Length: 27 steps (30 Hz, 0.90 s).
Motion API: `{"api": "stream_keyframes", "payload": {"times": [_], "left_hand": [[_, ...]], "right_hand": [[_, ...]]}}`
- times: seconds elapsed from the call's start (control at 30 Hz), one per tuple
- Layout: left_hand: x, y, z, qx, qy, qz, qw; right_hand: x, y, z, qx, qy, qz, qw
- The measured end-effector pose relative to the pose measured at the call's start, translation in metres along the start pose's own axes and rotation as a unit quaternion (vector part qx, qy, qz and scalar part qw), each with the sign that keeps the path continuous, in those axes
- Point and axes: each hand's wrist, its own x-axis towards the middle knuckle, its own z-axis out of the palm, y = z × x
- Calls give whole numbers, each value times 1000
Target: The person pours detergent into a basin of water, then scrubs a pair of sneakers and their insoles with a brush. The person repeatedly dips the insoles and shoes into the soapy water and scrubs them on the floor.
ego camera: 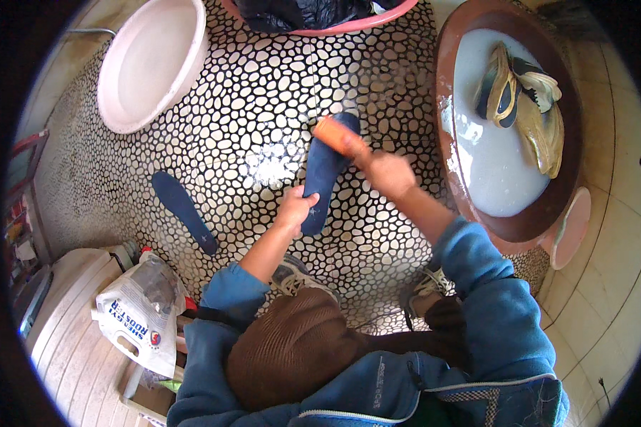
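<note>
A dark blue shoe insole (320,165) is held over the pebble-patterned floor. My left hand (295,209) pinches it near the heel end, thumb on top. My right hand (387,169) grips an orange scrubber (330,133), probably a brush, against the insole's wider toe end. Slight blur covers that hand, and the scrubber's underside is hidden. To the left, a second dark blue insole (184,211) lies flat on the floor.
At right, a brown basin (446,139) contains cloudy water and soaked shoes (523,107). A pale pink basin (192,58) stands upper left; a pink tub (352,26) with black material is at the top. A white detergent bag (139,315) rests lower left. Wet foam (271,165) spots the floor.
</note>
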Motion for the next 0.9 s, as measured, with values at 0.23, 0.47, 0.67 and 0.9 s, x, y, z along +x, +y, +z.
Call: {"api": "stream_keyframes", "payload": {"times": [0.23,0.47,0.67,0.9], "left_hand": [[-3,1,2,-37,4,-17,999],[4,-12,-2,5,10,7,1000],[4,-14,-4,-8,-12,30,999],[-10,4,3,-52,-5,-27,998]], "right_hand": [[-7,-3,1,62,103,86,989],[-2,-11,-7,20,59,10,998],[-4,-20,-8,-83,-19,-112,990],[-13,5,13,82,41,25,995]]}}
